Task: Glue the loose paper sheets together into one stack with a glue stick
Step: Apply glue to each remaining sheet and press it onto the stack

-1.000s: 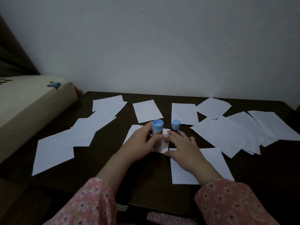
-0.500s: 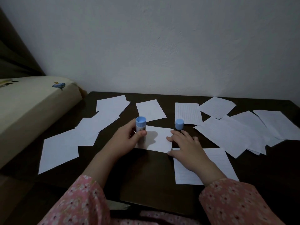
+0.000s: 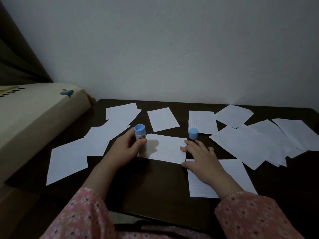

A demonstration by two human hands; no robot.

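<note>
left hand (image 3: 126, 149): curled round the pale blue plastic glue stick (image 3: 140, 137), held upright, tip down on the sheet's left edge
right hand (image 3: 201, 156): flat, fingers spread, pressing the right edge of the white paper sheet (image 3: 166, 148)
blue cap (image 3: 193, 133): standing just past the right fingers
other white paper sheets (image 3: 241, 144): loose all over the dark wooden table (image 3: 155, 183)

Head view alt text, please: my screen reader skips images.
A person's left hand grips a blue glue stick upright on a white sheet while the right hand rests open on the sheet's right edge. The blue cap stands just beyond, with loose sheets scattered over the dark table.
</note>
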